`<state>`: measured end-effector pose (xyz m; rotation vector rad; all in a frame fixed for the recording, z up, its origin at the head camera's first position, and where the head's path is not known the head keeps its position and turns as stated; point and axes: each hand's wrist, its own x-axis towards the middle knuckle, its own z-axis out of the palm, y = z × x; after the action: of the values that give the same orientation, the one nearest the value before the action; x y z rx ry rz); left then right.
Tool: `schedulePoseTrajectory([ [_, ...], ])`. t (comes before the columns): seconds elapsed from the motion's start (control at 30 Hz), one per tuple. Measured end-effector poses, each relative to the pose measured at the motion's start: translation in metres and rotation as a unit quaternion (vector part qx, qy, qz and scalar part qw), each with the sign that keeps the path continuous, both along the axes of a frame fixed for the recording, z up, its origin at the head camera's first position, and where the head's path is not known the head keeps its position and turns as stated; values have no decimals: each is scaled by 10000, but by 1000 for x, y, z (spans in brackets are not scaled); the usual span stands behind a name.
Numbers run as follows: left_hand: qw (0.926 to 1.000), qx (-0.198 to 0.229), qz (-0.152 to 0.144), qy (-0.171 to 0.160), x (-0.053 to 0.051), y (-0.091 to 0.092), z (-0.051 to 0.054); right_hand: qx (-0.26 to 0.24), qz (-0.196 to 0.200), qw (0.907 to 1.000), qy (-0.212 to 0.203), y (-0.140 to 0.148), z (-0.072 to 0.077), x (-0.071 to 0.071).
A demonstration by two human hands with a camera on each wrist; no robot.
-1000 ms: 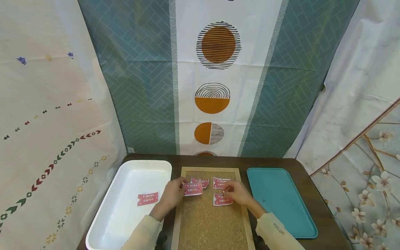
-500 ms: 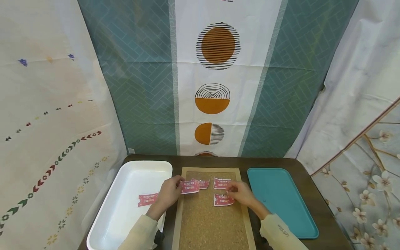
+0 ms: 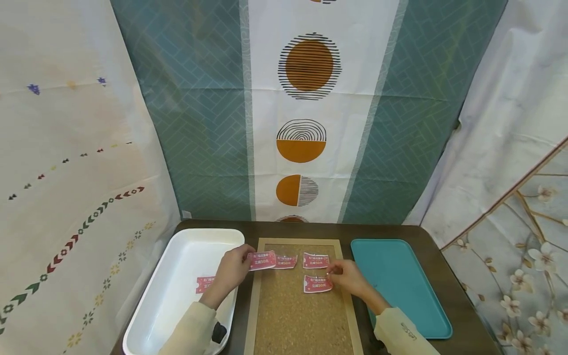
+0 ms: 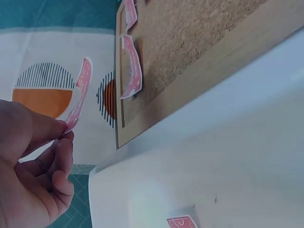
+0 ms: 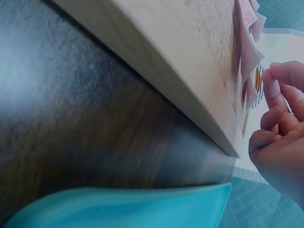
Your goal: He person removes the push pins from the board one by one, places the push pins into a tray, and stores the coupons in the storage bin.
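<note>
My left hand (image 3: pixel 232 268) pinches the edge of a pink paper coupon (image 3: pixel 262 260) over the cork board's left frame; the left wrist view shows this coupon (image 4: pixel 81 92) curving up from thumb and fingertip. My right hand (image 3: pixel 348 278) has thumb and forefinger together beside the lower right coupon (image 3: pixel 316 284), at a tiny pale thing, seemingly a pushpin, too small to make out surely. Two more coupons are on the cork board (image 3: pixel 306 320): one at upper right (image 3: pixel 315 260) and one at upper left (image 3: pixel 285 262), partly behind the held coupon.
A white tray (image 3: pixel 155 305) stands left, with one coupon (image 3: pixel 204 284) lying in it, partly hidden by my left hand. To the right is a teal tray (image 3: pixel 404 286). Both trays and the wood-framed board rest on a dark table (image 3: pixel 461 320); patterned cloths hang around it.
My left hand has moved left with its coupon, from over the upper left coupon towards the white tray. My right hand has drawn slightly right, off the lower right coupon.
</note>
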<state>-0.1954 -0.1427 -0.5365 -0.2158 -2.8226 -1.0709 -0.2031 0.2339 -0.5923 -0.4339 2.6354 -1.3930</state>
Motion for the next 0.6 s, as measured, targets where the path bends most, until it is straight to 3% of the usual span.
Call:
schedulePoseTrajectory([
  [0.2, 9999, 13, 19, -138, 2, -2, -1, 11, -168, 9998, -49, 6, 0, 2],
  [0.6, 9998, -111, 155, -10, 1, -13, 1, -79, -174, 9997, 131, 21, -4, 5],
])
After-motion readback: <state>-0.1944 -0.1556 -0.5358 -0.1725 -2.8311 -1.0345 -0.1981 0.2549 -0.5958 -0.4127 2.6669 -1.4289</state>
